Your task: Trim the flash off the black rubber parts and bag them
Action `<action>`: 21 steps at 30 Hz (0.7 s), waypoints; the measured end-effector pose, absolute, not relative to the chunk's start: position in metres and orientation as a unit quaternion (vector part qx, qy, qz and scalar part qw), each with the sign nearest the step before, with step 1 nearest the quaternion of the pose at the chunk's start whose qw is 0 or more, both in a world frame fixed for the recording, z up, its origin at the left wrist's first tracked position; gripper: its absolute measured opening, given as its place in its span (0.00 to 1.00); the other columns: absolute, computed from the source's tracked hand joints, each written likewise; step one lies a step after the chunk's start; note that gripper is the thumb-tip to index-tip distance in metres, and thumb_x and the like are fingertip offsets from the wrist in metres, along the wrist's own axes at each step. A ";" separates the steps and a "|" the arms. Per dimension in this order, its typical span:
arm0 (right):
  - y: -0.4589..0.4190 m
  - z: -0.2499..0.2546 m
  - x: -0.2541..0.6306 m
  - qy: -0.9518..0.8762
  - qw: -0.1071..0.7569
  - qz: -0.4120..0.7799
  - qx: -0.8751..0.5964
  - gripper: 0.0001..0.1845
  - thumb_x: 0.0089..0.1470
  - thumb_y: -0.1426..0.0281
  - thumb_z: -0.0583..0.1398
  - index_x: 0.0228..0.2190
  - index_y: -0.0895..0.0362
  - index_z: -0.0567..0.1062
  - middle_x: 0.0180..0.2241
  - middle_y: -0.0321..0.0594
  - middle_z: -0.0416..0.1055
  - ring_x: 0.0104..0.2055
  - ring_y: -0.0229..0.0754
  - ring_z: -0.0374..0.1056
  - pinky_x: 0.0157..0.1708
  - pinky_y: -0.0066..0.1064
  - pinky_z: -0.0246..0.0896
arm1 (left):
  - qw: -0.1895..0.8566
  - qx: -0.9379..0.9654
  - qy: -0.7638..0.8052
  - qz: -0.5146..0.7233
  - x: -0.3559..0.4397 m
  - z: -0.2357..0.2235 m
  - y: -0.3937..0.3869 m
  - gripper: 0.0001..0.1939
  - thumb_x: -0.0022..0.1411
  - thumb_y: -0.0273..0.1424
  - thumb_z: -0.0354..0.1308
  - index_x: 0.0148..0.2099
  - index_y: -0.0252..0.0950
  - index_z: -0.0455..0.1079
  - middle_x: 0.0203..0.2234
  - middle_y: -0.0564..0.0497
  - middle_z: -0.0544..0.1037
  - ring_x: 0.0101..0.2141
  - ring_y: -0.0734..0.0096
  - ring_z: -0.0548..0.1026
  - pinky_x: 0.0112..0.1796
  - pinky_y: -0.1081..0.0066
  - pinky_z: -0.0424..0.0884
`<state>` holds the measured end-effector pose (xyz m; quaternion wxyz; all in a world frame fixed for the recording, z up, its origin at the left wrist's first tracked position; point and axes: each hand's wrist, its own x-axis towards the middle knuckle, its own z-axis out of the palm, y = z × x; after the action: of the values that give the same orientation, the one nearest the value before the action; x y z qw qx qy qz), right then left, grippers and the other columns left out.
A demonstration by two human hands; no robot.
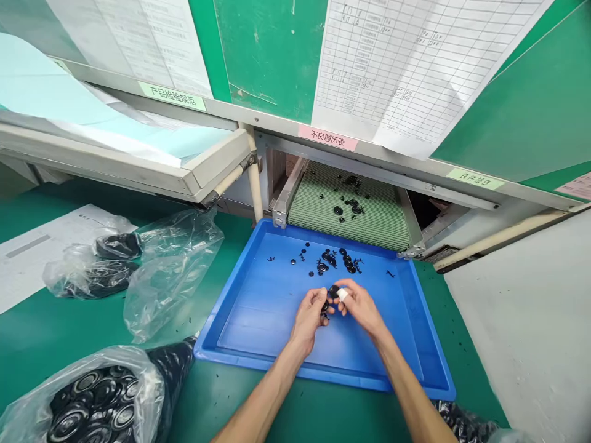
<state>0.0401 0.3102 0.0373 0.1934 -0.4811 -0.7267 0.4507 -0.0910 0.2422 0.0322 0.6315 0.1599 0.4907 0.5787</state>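
Over the blue tray (249, 320) my two hands meet near its middle. My left hand (308, 317) is closed around small black round parts (325, 306), partly hidden by its fingers. Between the fingertips of my right hand (362, 306) is a black disc (333, 291), close to the left thumb. A white wrap (342, 295) covers one right fingertip. Beyond the hands, black discs (322, 268) and thin branching black scraps (358, 263) lie scattered on the tray floor.
A green mesh conveyor (305, 203) carrying more black parts ends at the tray's far edge. At left are an open plastic bag of black round parts (99, 394), smaller clear bags (173, 264) and a document shelf (194, 175). A white panel (530, 307) stands right.
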 end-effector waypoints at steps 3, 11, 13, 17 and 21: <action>0.281 0.044 0.037 -0.745 0.202 0.465 -0.433 0.19 0.55 0.71 0.48 0.44 0.57 0.71 0.23 0.33 0.69 0.22 0.33 0.65 0.27 0.26 0.62 | 0.602 0.213 0.513 0.573 -0.089 0.029 0.241 0.18 0.53 0.47 0.58 0.32 0.35 0.64 0.17 0.58 0.66 0.17 0.82 0.62 0.17 0.81 0.51; 0.276 0.046 0.029 -0.673 0.248 0.548 -0.431 0.14 0.50 0.68 0.56 0.38 0.58 0.75 0.24 0.36 0.69 0.24 0.35 0.62 0.23 0.25 0.58 | 0.534 0.251 0.536 0.603 -0.085 0.021 0.238 0.17 0.54 0.44 0.57 0.36 0.36 0.63 0.19 0.59 0.65 0.19 0.79 0.62 0.20 0.78 0.56; 0.277 0.043 0.025 -0.660 0.251 0.557 -0.437 0.15 0.52 0.65 0.55 0.38 0.58 0.75 0.23 0.35 0.69 0.21 0.33 0.61 0.21 0.24 0.57 | 0.503 0.285 0.545 0.607 -0.085 0.020 0.238 0.16 0.56 0.43 0.56 0.38 0.36 0.63 0.21 0.57 0.67 0.21 0.77 0.64 0.22 0.77 0.58; 0.280 0.033 0.020 -0.716 0.211 0.450 -0.490 0.18 0.57 0.66 0.47 0.39 0.59 0.73 0.17 0.32 0.64 0.17 0.32 0.59 0.18 0.22 0.55 | 0.466 0.313 0.566 0.604 -0.086 0.021 0.238 0.14 0.58 0.41 0.54 0.38 0.35 0.65 0.22 0.55 0.68 0.21 0.76 0.64 0.23 0.76 0.59; 0.315 0.032 0.030 -0.746 0.167 0.392 -0.512 0.16 0.56 0.73 0.47 0.41 0.57 0.72 0.23 0.33 0.69 0.22 0.34 0.65 0.25 0.24 0.60 | 0.490 0.255 0.566 0.612 -0.088 0.026 0.239 0.19 0.56 0.44 0.55 0.42 0.34 0.66 0.20 0.57 0.65 0.19 0.79 0.61 0.20 0.77 0.57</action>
<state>0.0296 0.3151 0.0323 0.1669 -0.5118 -0.7458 0.3924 -0.0876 0.2385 0.0258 0.4900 0.2549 0.5661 0.6119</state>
